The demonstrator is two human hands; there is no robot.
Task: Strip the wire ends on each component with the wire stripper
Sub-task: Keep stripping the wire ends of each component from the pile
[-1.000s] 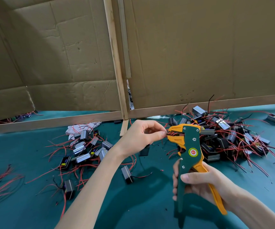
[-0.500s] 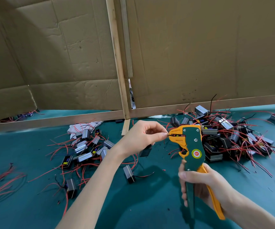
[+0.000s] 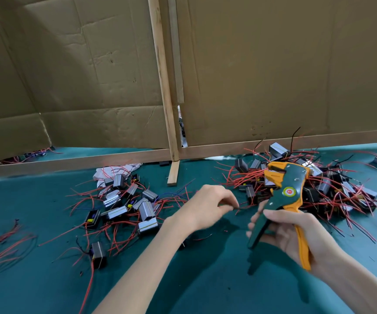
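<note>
Right hand (image 3: 296,234) grips stripper (image 3: 289,191), long axis near upright, head up. Left hand (image 3: 207,207) pinches thin wire (image 3: 237,208), clear of it. Teal table (image 3: 205,282), cardboard walls (image 3: 273,64).

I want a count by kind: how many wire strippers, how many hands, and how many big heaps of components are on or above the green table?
Wire stripper: 1
Hands: 2, left hand pinching a wire, right hand gripping the stripper
Big heaps of components: 2, left heap, right heap
Total: 5
</note>
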